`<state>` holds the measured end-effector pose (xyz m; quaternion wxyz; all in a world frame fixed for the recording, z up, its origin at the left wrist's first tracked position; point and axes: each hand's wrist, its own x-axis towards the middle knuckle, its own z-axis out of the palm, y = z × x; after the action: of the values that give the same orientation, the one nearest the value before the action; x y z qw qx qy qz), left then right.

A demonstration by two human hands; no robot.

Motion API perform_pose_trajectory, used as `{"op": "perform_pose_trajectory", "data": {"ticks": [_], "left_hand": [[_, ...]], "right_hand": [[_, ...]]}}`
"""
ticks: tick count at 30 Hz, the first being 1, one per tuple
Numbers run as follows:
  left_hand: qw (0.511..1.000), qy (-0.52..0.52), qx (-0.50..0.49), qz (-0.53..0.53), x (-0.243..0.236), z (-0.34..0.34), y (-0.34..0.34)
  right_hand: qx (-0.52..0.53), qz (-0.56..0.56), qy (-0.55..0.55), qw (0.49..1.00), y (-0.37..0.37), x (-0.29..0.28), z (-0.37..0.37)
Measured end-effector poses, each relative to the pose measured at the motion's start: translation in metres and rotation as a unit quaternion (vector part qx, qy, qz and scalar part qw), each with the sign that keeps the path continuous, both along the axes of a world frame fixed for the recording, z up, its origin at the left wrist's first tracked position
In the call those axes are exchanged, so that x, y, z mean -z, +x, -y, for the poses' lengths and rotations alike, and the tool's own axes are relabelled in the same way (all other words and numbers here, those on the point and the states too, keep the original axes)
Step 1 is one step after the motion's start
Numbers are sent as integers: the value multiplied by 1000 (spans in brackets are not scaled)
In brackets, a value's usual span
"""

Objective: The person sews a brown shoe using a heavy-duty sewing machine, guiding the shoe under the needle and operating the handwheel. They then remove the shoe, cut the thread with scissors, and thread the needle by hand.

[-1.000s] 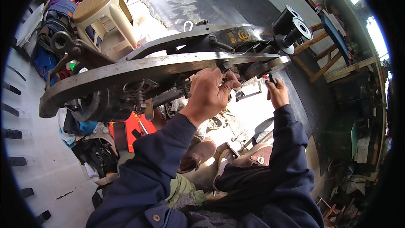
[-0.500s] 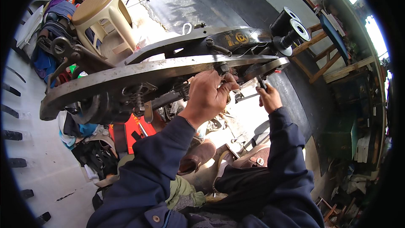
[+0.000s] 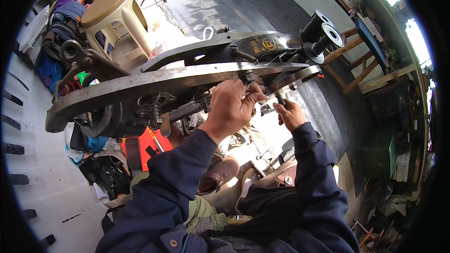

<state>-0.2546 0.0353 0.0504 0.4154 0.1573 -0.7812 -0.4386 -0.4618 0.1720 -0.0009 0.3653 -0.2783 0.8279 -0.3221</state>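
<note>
A dark metal shoe-repair sewing machine (image 3: 117,83) stretches across the view, with bare, shiny metal along its curved edge. My left hand (image 3: 230,107) is up under its right half, thumb and fingers pinched together by a bolt; what they hold is hidden. Lower down to the right, my right hand (image 3: 291,115) is closed round a short dark crank handle (image 3: 281,99) just below the machine's hand wheel (image 3: 296,78). Two spools of black thread (image 3: 323,37) stand at the machine's right end.
Behind the machine is a beige plastic stool (image 3: 110,16). Clothes and bags pile up on the left, near a red box (image 3: 149,147). A wooden chair (image 3: 358,56) and cluttered shelves line the right. My brown shoes (image 3: 219,174) are below.
My right hand has moved a little left with the crank handle, which has swung along the wheel. The left hand stays at nearly the same spot.
</note>
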Motion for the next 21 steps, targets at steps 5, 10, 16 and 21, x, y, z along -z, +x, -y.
{"op": "perform_pose_trajectory", "data": {"ticks": [5, 10, 16, 21], "left_hand": [[1000, -16, -6, 0, 5, 0, 0], [1000, -3, 1, 0, 2, -1, 1], [1000, -20, -7, 1, 4, 0, 0], [1000, 1, 4, 16, 4, -2, 2]], "right_hand": [[-75, 45, -239, 967, 1, -70, -18], [165, -50, -210, 962, -53, -45, -5], [-106, -20, -46, 993, 21, -17, -3], [5, -30, -288, 957, -35, -83, -19]]}}
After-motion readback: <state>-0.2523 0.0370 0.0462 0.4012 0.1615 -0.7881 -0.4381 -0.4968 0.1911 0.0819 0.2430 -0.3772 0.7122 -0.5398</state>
